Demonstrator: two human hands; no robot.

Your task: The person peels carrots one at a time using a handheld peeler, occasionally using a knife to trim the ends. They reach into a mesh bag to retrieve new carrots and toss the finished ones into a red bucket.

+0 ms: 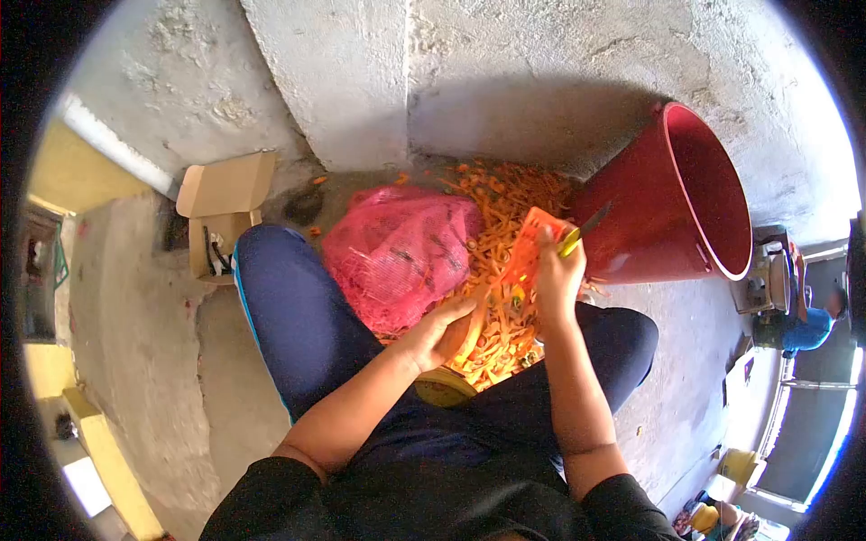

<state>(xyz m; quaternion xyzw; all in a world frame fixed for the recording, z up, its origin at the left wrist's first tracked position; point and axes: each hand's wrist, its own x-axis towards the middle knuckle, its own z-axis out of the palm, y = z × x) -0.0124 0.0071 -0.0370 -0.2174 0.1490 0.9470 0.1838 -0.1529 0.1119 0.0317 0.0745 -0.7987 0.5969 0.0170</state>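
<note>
From afar, I had the left grip (437,334) closed around a long orange piece (473,330) above orange shreds (505,341), probably for catching what fell; the right grip (560,278) clamped a perforated tool (528,240) and a knife (571,241).

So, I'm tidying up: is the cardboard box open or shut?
Open: the cardboard box has its lid flap turned back, and dark items show inside.

The left hand (440,335) partly hides its orange piece (471,332). What the pink mesh sack (401,252) contains is unclear, the red bucket (631,212) conceals its floor, and the far person in blue (807,330) is blurred
</note>
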